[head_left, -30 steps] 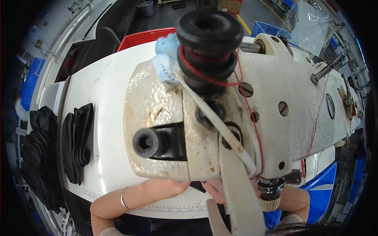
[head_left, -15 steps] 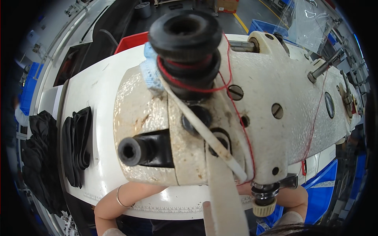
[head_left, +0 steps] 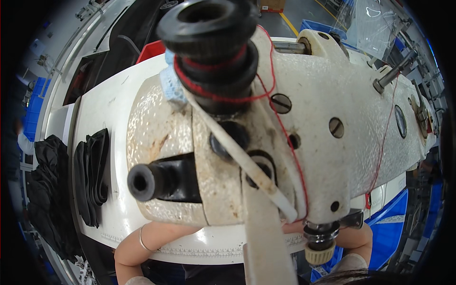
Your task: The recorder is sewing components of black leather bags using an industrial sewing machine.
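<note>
A white sewing machine head (head_left: pixel 161 118) fills the middle of the head view and hides both of my hands. My left forearm (head_left: pixel 166 233), with a thin bracelet (head_left: pixel 142 239) on it, reaches in under the machine's left end. From the right, my right forearm (head_left: pixel 357 238) passes behind a black-and-cream knob (head_left: pixel 319 251) and under the machine. What my fingers hold or touch cannot be seen. Red thread (head_left: pixel 288 137) winds round the black tension knob (head_left: pixel 209 28) and runs down the machine's front.
Folded black fabric pieces (head_left: pixel 91 175) lie on the white table (head_left: pixel 121 190), left of the machine. A larger black fabric heap (head_left: pixel 47 190) is beyond the table's left edge. Along the front edge runs a printed ruler (head_left: pixel 199 251). A blue bin (head_left: pixel 392 228) stands at the lower right.
The machine head appears slightly farther left and higher in the picture, as the view has shifted a little. My forearms stay in almost the same place.
</note>
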`<act>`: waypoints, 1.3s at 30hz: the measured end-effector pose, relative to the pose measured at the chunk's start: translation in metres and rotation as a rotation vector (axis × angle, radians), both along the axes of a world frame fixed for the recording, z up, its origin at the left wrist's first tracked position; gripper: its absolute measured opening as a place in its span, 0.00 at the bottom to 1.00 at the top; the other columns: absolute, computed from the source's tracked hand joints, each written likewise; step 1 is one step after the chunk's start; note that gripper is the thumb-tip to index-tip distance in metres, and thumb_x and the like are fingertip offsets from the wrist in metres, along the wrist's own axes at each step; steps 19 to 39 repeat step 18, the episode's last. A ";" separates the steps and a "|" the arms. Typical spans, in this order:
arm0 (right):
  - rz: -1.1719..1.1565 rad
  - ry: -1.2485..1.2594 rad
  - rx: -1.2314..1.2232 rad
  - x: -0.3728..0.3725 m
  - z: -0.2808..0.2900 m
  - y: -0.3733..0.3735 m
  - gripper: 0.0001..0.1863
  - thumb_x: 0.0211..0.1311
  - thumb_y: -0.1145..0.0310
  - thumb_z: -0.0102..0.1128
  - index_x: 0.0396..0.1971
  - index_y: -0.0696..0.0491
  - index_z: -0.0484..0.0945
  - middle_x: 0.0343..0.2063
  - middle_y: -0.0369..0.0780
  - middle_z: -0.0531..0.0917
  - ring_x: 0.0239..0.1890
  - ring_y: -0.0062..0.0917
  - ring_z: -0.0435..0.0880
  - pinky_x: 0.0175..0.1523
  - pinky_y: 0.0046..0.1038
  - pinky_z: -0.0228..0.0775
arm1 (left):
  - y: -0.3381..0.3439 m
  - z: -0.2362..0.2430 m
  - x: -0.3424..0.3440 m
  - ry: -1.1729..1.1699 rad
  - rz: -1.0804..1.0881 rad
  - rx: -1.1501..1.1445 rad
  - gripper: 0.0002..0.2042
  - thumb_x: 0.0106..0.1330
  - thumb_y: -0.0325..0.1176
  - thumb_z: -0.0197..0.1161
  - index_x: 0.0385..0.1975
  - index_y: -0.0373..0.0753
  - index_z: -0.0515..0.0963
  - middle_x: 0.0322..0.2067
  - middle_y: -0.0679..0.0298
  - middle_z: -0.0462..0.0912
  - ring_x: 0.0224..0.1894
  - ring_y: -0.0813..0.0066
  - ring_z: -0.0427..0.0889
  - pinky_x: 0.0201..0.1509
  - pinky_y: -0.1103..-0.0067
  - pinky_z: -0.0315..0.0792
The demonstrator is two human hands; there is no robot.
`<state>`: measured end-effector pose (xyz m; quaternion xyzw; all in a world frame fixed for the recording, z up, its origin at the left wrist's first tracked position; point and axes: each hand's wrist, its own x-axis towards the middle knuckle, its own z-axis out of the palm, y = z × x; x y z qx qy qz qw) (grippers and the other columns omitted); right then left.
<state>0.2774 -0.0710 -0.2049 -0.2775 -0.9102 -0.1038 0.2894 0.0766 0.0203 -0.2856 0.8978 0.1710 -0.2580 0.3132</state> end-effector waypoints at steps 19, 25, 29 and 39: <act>-0.186 0.358 -0.819 0.011 0.025 -0.015 0.16 0.47 0.66 0.63 0.40 0.51 0.79 0.33 0.42 0.81 0.35 0.30 0.83 0.44 0.29 0.74 | -0.028 0.147 -0.011 -0.755 0.176 0.529 0.23 0.40 0.26 0.64 0.42 0.36 0.80 0.41 0.54 0.79 0.46 0.57 0.79 0.51 0.64 0.73; -0.186 0.358 -0.819 0.011 0.025 -0.015 0.16 0.47 0.66 0.63 0.40 0.51 0.79 0.33 0.42 0.81 0.35 0.30 0.83 0.44 0.29 0.74 | -0.028 0.147 -0.011 -0.755 0.176 0.529 0.23 0.40 0.26 0.64 0.42 0.36 0.80 0.41 0.54 0.79 0.46 0.57 0.79 0.51 0.64 0.73; -0.186 0.358 -0.819 0.011 0.025 -0.015 0.16 0.47 0.66 0.63 0.40 0.51 0.79 0.33 0.42 0.81 0.35 0.30 0.83 0.44 0.29 0.74 | -0.028 0.147 -0.011 -0.755 0.176 0.529 0.23 0.40 0.26 0.64 0.42 0.36 0.80 0.41 0.54 0.79 0.46 0.57 0.79 0.51 0.64 0.73; -0.186 0.358 -0.819 0.011 0.025 -0.015 0.16 0.47 0.66 0.63 0.40 0.51 0.79 0.33 0.42 0.81 0.35 0.30 0.83 0.44 0.29 0.74 | -0.028 0.147 -0.011 -0.755 0.176 0.529 0.23 0.40 0.26 0.64 0.42 0.36 0.80 0.41 0.54 0.79 0.46 0.57 0.79 0.51 0.64 0.73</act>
